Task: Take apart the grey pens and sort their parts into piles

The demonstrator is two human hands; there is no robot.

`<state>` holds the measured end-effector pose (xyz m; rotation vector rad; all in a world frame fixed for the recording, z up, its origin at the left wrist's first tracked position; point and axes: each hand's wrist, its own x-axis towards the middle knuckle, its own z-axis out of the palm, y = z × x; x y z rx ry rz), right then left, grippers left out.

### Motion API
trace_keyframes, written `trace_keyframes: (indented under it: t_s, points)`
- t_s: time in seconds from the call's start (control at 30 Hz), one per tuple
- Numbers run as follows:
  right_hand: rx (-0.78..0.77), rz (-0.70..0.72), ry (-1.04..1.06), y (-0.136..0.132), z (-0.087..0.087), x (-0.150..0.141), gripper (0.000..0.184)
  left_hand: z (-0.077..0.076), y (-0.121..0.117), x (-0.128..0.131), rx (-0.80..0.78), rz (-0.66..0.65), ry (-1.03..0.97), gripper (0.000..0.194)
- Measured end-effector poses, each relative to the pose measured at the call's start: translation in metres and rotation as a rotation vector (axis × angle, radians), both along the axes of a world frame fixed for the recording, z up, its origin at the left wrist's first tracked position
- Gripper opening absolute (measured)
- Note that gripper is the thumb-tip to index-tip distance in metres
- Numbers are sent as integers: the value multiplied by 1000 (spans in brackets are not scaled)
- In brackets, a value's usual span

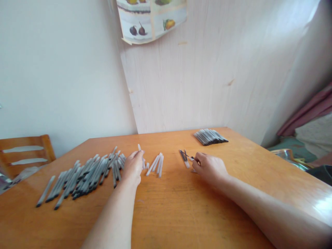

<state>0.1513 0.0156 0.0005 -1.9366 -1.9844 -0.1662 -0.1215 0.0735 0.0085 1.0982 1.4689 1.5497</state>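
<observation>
My left hand (pixel 132 167) is closed, with a translucent white pen cap (pixel 139 147) sticking up from its fingertips. Just right of it lie several loose pale pen caps (pixel 157 164) on the table. My right hand (pixel 209 168) is pinched shut low over the table, around a thin dark stick like a pen refill (pixel 190 157); its far end is hidden by the fingers. Beside those fingertips lie a few slim dark refills (pixel 184 157) with clear ends. Left of my left hand spreads a large loose pile of frosted pens (pixel 89 176) with black ends.
A neat row of similar pens (pixel 210 137) lies at the table's back right. The wooden table (pixel 166 214) meets a pale wall with a fruit poster (pixel 153 20). A wooden chair (pixel 26 152) stands at the left, and cloth items (pixel 315 131) are at the right.
</observation>
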Motion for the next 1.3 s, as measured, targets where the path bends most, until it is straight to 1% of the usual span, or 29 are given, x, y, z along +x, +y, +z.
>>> trace_keyframes:
  t_s: [0.1, 0.3, 0.53, 0.67, 0.8, 1.03, 1.17, 1.3]
  points:
    - [-23, 6, -49, 2, -1, -2, 28, -2, 1, -2, 13, -3, 52, 19]
    - [-57, 23, -69, 5, -4, -7, 26, -5, 1, -3, 22, -25, 38, 20]
    - [-125, 30, -53, 5, -3, -11, 30, -12, 4, -3, -47, -85, 242, 30]
    - [-134, 49, -25, 4, -2, -10, 32, -16, 7, -6, -58, -81, 319, 31]
    - [-121, 59, 20, 3, 0, -9, 32, -19, 12, -11, -71, -48, 476, 30]
    - [-29, 84, 82, 1, -3, -2, 28, -29, 22, -25, -88, -71, 784, 24]
    - [4, 106, 108, 1, -4, 1, 28, -28, 19, -26, -172, -93, 986, 25]
    - [36, 121, 140, -2, -2, 3, 29, -24, 13, -21, -230, -91, 1116, 24]
